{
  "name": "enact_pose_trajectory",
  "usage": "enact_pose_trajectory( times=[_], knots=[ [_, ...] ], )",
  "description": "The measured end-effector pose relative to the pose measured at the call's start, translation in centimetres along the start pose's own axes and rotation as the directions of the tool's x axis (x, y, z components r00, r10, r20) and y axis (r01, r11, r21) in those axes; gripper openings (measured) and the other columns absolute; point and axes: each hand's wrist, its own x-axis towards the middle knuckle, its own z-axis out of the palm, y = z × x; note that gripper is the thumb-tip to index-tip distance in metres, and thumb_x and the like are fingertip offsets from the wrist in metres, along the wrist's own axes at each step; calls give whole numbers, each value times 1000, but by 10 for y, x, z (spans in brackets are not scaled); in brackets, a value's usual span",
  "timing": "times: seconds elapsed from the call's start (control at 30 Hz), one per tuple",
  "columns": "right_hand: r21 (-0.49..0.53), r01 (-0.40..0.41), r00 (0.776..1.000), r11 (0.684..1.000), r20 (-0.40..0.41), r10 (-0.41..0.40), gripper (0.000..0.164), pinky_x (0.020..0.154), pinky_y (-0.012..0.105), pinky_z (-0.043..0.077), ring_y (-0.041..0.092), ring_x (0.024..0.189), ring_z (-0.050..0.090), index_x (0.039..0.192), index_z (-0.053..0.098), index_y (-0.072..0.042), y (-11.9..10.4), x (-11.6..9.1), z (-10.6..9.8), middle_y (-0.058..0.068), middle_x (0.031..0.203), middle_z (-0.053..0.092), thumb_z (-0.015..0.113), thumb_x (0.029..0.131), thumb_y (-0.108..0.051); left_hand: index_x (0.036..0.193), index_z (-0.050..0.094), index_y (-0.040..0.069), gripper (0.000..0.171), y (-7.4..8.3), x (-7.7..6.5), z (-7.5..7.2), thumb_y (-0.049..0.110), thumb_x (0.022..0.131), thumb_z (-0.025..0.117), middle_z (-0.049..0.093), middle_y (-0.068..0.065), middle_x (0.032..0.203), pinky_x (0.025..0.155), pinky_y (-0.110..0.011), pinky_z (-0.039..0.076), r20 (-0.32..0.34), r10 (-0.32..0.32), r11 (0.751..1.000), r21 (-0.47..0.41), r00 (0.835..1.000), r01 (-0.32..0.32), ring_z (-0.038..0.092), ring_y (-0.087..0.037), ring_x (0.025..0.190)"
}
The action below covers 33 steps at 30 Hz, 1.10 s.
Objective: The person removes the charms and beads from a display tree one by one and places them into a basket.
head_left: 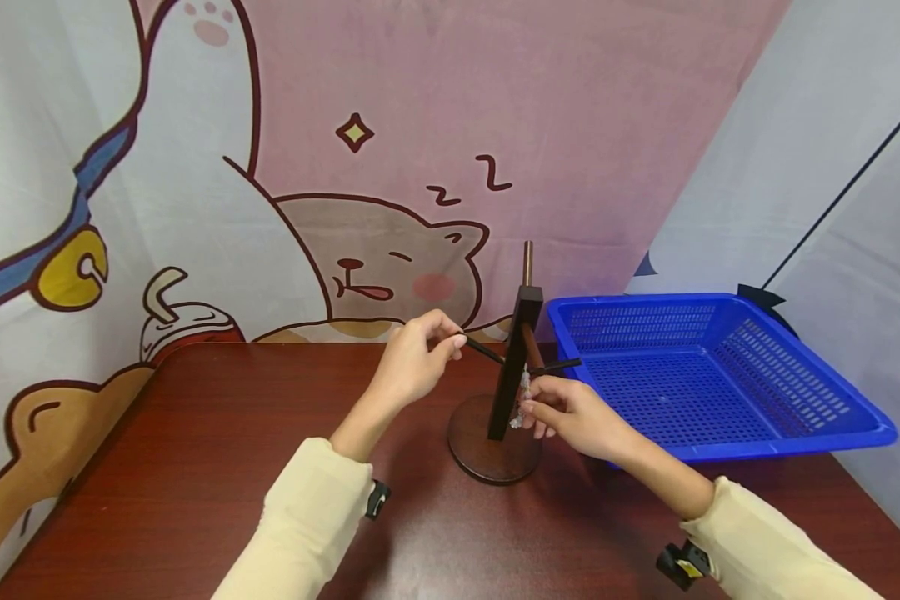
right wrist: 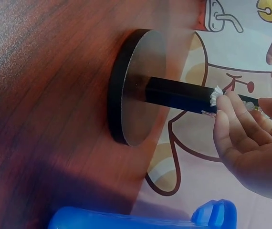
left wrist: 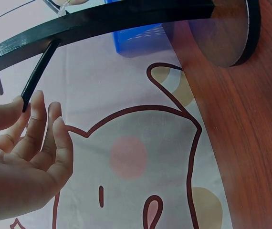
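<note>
A dark wooden stand (head_left: pixel 512 367) with a round base (head_left: pixel 472 450) and several thin pegs rises from the table. My left hand (head_left: pixel 412 358) pinches the tip of its left black peg (head_left: pixel 483 347) between thumb and index finger; the left wrist view shows the other fingers loosely bent beside that peg (left wrist: pixel 39 74). At the right side of the post, my right hand (head_left: pixel 573 412) holds a small beaded strand (head_left: pixel 526 382) hanging near the right peg (head_left: pixel 562 364). A white flower-like piece (right wrist: pixel 216 96) shows at its fingertips in the right wrist view; fingers hide much of the strand.
A blue plastic basket (head_left: pixel 810 447) with mesh walls stands right of the stand, close to the right forearm. Behind the reddish-brown table (head_left: pixel 217 467) hangs a cloth with cartoon animals (head_left: pixel 307 242).
</note>
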Motion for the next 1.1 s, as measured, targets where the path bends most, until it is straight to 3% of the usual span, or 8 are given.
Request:
enact_pose_trajectory(
  times=[0.87,1.1],
  knots=[
    [-71,-18,997,997,-82,12,9,58,29,50,20,63,59,87,61,-3,-11,-13,-28,-2,71,61,55,91,-8,85,61,8,5,0,0,0,12,87,61,64,1,68,55,-26,40,6,-10,1000,-9,1000,11,54,-12,61],
    [-89,-12,995,996,-100,3,8,56,27,48,15,62,59,88,61,-3,-15,-17,-35,-2,71,62,55,91,-8,85,61,8,4,0,0,0,11,87,61,64,1,68,55,-25,39,2,-2,1000,-11,1000,2,55,-13,61]
  ],
)
